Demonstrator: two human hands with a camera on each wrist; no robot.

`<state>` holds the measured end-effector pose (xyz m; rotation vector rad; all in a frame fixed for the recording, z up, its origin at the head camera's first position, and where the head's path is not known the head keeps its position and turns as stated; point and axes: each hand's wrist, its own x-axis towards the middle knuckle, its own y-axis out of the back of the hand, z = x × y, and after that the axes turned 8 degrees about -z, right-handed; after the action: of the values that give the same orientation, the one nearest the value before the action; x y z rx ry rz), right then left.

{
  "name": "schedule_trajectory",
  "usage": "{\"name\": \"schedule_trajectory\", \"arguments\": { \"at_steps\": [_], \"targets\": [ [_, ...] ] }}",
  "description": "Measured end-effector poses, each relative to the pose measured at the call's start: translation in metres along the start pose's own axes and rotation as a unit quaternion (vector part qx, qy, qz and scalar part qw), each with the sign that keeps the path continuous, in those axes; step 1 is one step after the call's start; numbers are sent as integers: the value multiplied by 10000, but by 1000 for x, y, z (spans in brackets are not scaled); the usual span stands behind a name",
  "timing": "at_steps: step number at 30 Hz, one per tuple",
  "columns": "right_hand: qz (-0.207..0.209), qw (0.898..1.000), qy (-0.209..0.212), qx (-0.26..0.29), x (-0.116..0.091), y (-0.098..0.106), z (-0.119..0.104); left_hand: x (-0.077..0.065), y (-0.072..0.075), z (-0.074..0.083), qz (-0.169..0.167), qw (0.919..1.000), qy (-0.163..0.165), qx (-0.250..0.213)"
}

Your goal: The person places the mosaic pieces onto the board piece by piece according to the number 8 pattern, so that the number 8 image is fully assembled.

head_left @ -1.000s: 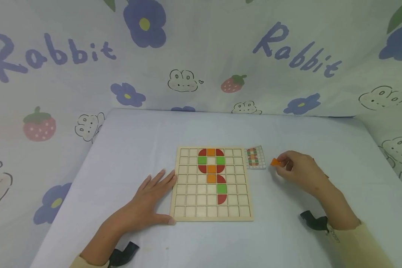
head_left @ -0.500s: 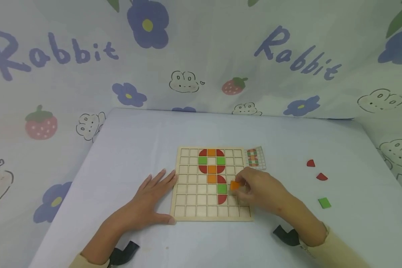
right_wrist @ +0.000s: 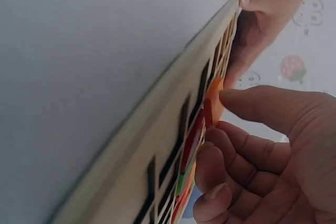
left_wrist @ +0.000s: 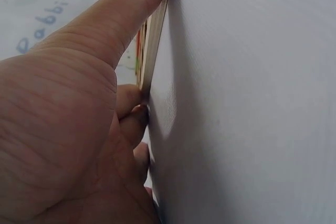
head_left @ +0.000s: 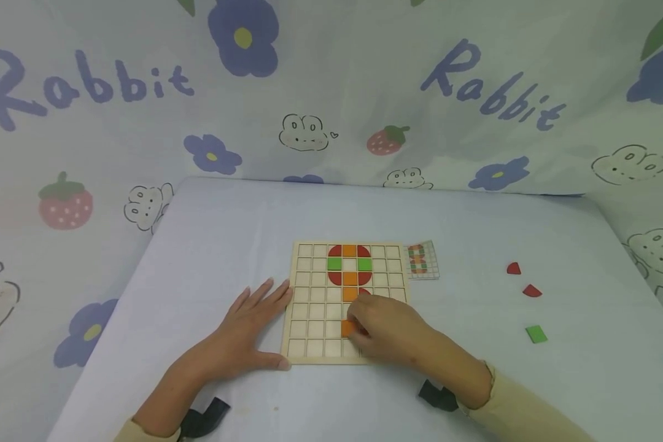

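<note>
A wooden grid board (head_left: 316, 313) lies on the white table. Red quarter-round, orange and green square tiles fill some of its upper and middle cells. With thumb and fingertips my right hand (head_left: 395, 331) pinches an orange square tile (head_left: 346, 329) over a lower cell, hiding several neighbouring cells. In the right wrist view that orange tile (right_wrist: 214, 98) stands tilted, its edge at the board, beside a red tile (right_wrist: 193, 137). My left hand (head_left: 234, 341) rests spread at the board's left side, thumb at the lower corner and fingertips against the edge.
A small pattern card (head_left: 422, 260) lies against the board's upper right side. Farther right on the table are two red quarter-round tiles, one (head_left: 514, 268) above the other (head_left: 532, 291), and a green square tile (head_left: 536, 334). A printed cloth (head_left: 342, 73) hangs behind.
My right hand has carried the orange tile leftward from beside the card, across the board's right part, to a lower middle cell. The left hand stays where it was.
</note>
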<state>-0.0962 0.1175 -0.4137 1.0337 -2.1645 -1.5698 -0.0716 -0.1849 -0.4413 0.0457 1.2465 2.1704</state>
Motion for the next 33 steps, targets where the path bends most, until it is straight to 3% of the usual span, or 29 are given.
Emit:
{"name": "schedule_trajectory", "arguments": {
  "at_steps": [8, 21, 26, 33],
  "targets": [
    [133, 9996, -75, -254, -4, -3, 1, 0, 1, 1, -29, 10000, 28, 49],
    [79, 9993, -351, -136, -13, -5, 6, 0, 0, 0, -17, 10000, 0, -17],
    [277, 9970, -688, 230, -36, 0, 14, 0, 0, 0, -59, 10000, 58, -37],
    [617, 9859, -1401, 674, -89, 5, 47, 1, -1, 1, -103, 9999, 125, 7]
  ]
}}
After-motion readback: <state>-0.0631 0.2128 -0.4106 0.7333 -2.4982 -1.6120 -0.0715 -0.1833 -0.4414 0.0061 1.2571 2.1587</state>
